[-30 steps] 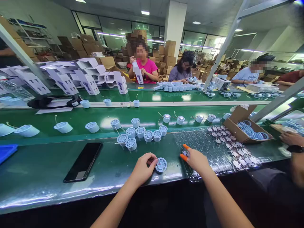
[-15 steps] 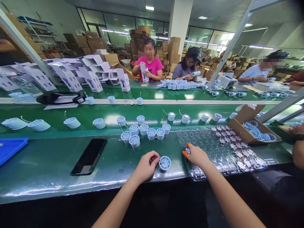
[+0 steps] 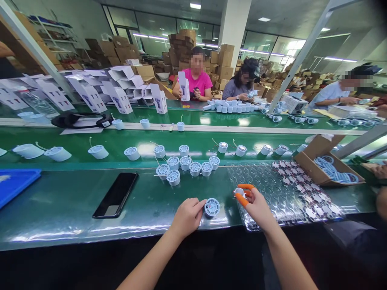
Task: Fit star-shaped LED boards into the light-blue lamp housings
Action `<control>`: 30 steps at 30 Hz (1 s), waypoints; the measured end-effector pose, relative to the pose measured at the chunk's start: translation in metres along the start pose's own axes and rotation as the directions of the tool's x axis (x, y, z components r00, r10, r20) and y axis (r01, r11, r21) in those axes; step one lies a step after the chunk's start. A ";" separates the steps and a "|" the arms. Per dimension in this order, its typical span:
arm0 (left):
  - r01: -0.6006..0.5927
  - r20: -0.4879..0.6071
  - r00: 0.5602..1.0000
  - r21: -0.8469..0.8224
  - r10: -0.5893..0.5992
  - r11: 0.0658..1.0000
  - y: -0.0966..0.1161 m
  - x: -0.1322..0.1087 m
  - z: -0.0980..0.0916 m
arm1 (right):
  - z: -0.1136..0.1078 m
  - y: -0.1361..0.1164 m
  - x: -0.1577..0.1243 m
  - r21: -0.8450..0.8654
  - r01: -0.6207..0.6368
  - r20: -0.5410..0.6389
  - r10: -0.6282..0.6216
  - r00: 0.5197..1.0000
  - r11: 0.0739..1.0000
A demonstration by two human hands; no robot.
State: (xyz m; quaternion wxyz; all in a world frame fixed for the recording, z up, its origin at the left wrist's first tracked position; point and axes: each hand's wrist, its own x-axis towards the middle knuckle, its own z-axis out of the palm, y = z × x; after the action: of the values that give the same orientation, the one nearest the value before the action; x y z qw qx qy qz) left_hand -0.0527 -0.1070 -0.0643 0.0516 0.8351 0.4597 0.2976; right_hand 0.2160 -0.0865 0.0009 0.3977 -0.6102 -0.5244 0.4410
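My left hand [image 3: 188, 215] is closed at the near edge of the bench, its fingertips at the left rim of a light blue round housing [image 3: 212, 207]. That housing stands with its spoked face up and a small red spot near its middle. Orange finger covers are on the thumb and finger of my right hand [image 3: 255, 203]. Between them is a small pale round piece [image 3: 239, 192], held over the left edge of a clear plastic tray [image 3: 254, 177]. Star-shaped flat pieces [image 3: 305, 189] lie on the tray's right part.
Behind my hands several similar housings [image 3: 173, 177] stand in a cluster. A black phone [image 3: 115, 195] and a blue tray [image 3: 18, 183] lie to the left. At right, a cardboard box [image 3: 341, 181] holds light blue rings. Co-workers sit across the green conveyor [image 3: 193, 139].
My right hand has turned, so its orange finger covers and the pale piece show more. My left hand's fingers have straightened along the housing's rim. The view has shifted slightly.
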 end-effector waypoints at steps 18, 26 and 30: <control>0.251 0.135 0.968 -0.528 -0.212 0.812 0.043 0.027 -0.064 | 0.051 -0.035 -0.047 0.184 0.030 0.109 -0.051 0.993 0.983; 0.271 0.083 0.953 -0.668 -0.292 0.694 0.057 0.036 -0.075 | 0.046 -0.045 -0.058 -0.157 0.256 0.217 -0.219 0.951 0.954; 0.300 0.032 0.930 -0.643 -0.367 0.704 0.061 0.031 -0.072 | 0.049 -0.038 -0.056 -0.241 0.413 0.204 -0.371 0.906 0.878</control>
State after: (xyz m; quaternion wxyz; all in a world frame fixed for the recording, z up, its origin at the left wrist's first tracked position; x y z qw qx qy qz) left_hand -0.0345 -0.1311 0.0303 0.3621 0.6545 0.4763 0.4623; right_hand 0.1547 -0.1363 0.0290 0.3480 -0.5056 -0.7227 0.3178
